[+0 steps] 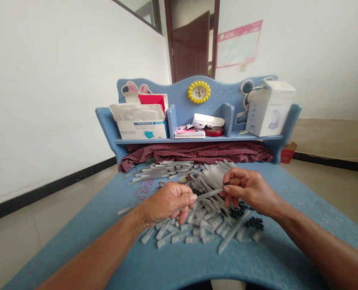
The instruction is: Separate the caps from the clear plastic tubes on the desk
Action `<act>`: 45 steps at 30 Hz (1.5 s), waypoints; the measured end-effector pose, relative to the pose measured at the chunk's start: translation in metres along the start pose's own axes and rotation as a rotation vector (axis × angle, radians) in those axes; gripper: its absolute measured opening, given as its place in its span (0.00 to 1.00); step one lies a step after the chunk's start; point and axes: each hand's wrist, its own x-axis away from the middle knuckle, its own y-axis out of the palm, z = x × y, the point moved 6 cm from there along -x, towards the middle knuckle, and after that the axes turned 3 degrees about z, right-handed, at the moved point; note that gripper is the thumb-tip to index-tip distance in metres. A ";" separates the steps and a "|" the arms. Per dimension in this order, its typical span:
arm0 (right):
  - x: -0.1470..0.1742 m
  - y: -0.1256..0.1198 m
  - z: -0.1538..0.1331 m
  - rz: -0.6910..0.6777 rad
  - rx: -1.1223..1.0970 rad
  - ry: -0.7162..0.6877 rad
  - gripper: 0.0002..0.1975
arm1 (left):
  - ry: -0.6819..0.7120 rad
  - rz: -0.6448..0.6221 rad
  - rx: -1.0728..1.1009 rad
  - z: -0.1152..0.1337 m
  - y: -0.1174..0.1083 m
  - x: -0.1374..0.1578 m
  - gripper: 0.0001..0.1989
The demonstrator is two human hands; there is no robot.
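Note:
Between my hands, a translucent plastic pen barrel [209, 194] points up to the right. My left hand [169, 201] is closed on its lower end with thumb and fingers. At its upper end, my right hand [248, 188] pinches a small black plug [226, 184], mostly covered by the fingertips. Whether the plug sits inside the barrel cannot be made out. Below lie many short clear caps [192, 239]. More black plugs [254, 222] are heaped under my right hand, beside a loose thick clear tube [235, 231]. Behind are bare barrels [217, 173] and barrels with black parts [161, 171].
The blue desk [167, 270] has a raised shelf [197, 140] at the back. On it stand a mask box [142, 128], a red round tin [214, 132] and a white box [269, 108]. Checked cloth [197, 152] is bunched beneath the shelf.

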 end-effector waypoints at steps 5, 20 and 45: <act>-0.001 -0.012 -0.005 0.135 0.020 -0.037 0.10 | 0.008 0.017 -0.031 -0.001 -0.007 -0.001 0.15; 0.015 -0.008 -0.025 0.331 0.796 -0.493 0.02 | -0.008 0.509 -0.150 -0.015 -0.082 -0.005 0.16; 0.013 -0.033 -0.002 -0.279 0.865 0.208 0.07 | 0.011 0.193 -0.263 -0.009 -0.027 -0.008 0.14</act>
